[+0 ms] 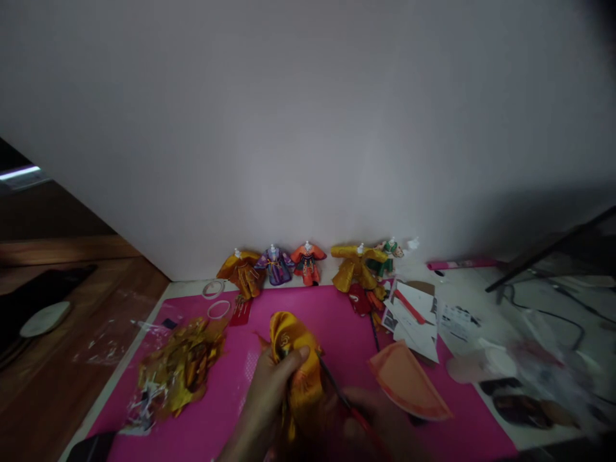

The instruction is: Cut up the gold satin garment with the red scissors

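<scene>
**Gold cloth [310, 380] in hand**

Head view: the left hand [273, 380] pinches it over the pink mat [332, 321]. The blurry right hand [373, 414] grips a red-handled tool [341, 393] at its edge. Maybe it's trimming; the next snip needs steady cloth.

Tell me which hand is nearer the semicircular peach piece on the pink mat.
Right. The right hand, holding the red-handled tool, is just left of the semicircular peach piece; the left hand, gripping the golden cloth, is farther off to its left.

Right hand [373, 414] blurred, black object [91, 447] cut off, label [456, 322] illegible
</scene>
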Available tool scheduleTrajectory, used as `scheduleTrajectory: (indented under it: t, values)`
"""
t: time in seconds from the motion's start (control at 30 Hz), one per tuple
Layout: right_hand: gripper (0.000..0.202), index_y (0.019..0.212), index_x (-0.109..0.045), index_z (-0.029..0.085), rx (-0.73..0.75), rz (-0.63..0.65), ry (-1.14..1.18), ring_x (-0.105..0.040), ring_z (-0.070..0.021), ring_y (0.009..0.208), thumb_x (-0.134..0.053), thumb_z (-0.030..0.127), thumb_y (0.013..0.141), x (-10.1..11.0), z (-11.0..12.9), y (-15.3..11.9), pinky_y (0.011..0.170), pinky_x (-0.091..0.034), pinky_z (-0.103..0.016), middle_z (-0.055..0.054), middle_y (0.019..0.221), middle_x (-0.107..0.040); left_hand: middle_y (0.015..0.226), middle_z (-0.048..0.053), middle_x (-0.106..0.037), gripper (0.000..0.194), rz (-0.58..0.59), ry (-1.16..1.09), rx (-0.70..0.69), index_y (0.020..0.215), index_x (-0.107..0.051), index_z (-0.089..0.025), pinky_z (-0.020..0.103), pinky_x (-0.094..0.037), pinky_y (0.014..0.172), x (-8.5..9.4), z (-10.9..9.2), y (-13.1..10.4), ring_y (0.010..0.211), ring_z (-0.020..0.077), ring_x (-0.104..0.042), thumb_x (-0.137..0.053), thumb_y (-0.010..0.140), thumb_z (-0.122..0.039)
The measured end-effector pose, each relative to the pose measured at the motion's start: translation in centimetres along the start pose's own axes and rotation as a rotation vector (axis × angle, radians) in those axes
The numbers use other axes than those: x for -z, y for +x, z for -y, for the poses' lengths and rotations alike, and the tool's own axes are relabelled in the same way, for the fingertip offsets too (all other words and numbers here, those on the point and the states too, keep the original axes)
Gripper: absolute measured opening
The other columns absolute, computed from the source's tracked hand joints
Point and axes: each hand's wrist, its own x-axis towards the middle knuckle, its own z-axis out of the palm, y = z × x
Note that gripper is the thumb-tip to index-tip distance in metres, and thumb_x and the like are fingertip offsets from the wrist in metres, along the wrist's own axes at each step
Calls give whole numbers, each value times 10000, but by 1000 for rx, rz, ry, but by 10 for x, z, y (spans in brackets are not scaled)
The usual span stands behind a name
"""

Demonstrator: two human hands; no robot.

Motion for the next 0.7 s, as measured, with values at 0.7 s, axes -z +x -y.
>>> scheduleTrajectory:
  t: [0.7]
  values:
    - [608,930,-711,159,179,14,11,-665,-245,775,-503,723,837,-4,-14,12,668,-495,-300,-83,837,-720,623,99,-765,212,92,5,33,745,-752,-104,292,-534,496,-1,-9,-4,540,244,-701,-817,630,-269]
